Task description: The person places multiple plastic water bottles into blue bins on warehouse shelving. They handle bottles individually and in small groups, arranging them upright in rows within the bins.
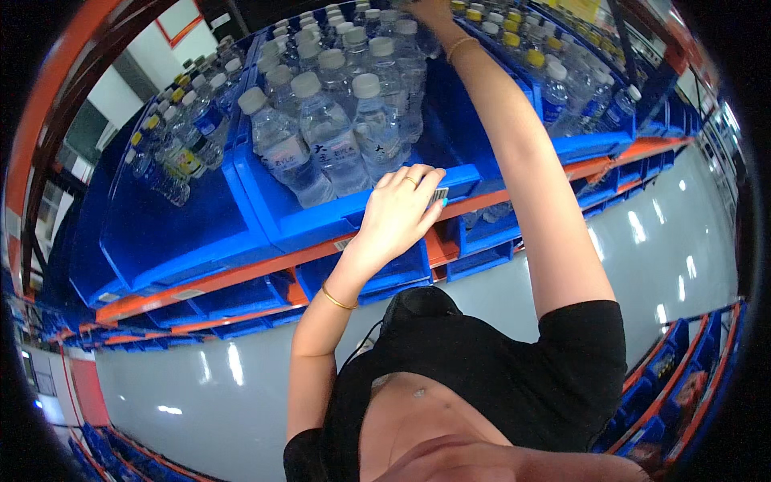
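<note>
My left hand (pixel 400 208) grips the front rim of a blue plastic bin (pixel 283 226), fingers over the top and thumb outside. A ring and a gold bangle are on that hand and wrist. Clear plastic bottles with white caps (pixel 334 141) stand upright in rows inside this bin, filling its left and middle. My right arm stretches over the bin's right side to its far end. There my right hand (pixel 432 17) is near the rearmost bottles, blurred and partly cut off by the dark upper edge. Whether it holds a bottle is hidden.
To the left, another blue bin (pixel 174 241) holds mixed bottles at its back. A right-hand bin (pixel 593 144) contains yellow- and white-capped bottles. Orange shelf beams (pixel 241 280) carry the bins, with lower bins beneath. Grey floor (pixel 638 241) and another rack (pixel 680 385) lie behind me.
</note>
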{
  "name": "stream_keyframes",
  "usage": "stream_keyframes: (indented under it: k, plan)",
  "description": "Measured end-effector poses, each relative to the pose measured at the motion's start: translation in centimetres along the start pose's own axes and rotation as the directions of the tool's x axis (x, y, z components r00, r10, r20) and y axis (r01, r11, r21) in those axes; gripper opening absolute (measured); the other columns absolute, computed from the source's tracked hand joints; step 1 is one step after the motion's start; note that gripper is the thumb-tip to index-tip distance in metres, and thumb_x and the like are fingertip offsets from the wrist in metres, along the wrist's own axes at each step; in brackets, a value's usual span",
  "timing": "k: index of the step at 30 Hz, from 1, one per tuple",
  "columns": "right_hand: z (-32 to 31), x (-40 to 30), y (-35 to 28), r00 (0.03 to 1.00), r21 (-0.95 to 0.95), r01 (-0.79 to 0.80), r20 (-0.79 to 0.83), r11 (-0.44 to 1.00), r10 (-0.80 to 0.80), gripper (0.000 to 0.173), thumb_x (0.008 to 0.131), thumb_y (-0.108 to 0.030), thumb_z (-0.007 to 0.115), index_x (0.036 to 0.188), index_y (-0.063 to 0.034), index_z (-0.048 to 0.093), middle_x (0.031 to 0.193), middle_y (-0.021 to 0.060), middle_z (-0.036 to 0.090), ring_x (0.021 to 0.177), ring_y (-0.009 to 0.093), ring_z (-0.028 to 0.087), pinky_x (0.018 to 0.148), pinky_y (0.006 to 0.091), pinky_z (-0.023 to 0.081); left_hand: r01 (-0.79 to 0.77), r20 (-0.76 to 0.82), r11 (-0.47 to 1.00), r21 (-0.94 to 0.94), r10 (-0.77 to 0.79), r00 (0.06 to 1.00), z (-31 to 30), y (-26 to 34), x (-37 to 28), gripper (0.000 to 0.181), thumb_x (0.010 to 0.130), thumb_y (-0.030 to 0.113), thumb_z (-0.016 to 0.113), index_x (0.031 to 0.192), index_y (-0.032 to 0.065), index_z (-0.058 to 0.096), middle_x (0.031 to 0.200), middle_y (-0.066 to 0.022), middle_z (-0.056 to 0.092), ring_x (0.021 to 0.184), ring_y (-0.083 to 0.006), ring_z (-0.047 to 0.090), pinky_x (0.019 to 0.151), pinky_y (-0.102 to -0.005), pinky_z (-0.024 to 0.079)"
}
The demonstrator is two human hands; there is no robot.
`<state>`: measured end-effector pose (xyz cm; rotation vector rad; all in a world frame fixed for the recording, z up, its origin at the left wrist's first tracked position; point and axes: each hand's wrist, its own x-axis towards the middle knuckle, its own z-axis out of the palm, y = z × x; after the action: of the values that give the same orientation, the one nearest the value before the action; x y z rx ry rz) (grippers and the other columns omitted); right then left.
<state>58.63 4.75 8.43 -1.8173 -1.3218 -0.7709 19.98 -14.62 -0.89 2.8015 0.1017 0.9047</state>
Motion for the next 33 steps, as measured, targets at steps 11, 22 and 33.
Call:
stream_keyframes:
  k: [11, 22, 33]
  plan:
    - [7.1, -3.9, 1.5, 0.903, 0.003, -0.383, 0.211, 0.924, 0.374, 0.05, 0.081, -0.02, 0.066, 0.112, 0.0127, 0.045, 0.108, 0.0267, 0.059, 0.097, 0.037, 0.062, 0.08, 0.0365, 0.053, 0.093, 0.015, 0.995, -0.021, -0.093, 0.996, -0.2, 0.5, 0.4, 0.035, 0.076, 0.018, 0.062, 0.109, 0.007, 0.056, 0.104, -0.0092, 0.058, 0.092, -0.0272, 0.057, 0.079, -0.0359, 0.046]
    - [13.0, -4.2, 3.6, 0.638, 0.637, -0.7, 0.356, 0.322, 0.682, 0.047, 0.096, -0.027, 0.026, 0.113, 0.0088, 0.051, 0.116, 0.0316, 0.054, 0.108, 0.046, 0.052, 0.092, 0.0517, 0.041, 0.092, 0.002, 0.996, -0.016, -0.092, 0.996, -0.3, 1.0, 0.2, 0.038, 0.076, 0.02, 0.064, 0.111, 0.0066, 0.056, 0.11, -0.0106, 0.058, 0.1, -0.0275, 0.056, 0.082, -0.0367, 0.045]
    - [3.3, 1.1, 0.9, 0.851, 0.275, -0.369, 0.483, 0.888, 0.205, 0.034, 0.086, -0.032, 0.058, 0.109, -0.0069, 0.06, 0.113, 0.0125, 0.06, 0.099, 0.032, 0.059, 0.075, 0.0434, 0.054, 0.087, 0.052, 0.722, -0.687, -0.071, 0.996, -9.0, 0.8, -4.1, 0.035, 0.082, 0.016, 0.06, 0.113, -0.0009, 0.058, 0.116, -0.0175, 0.059, 0.11, -0.0311, 0.056, 0.095, -0.0397, 0.043]
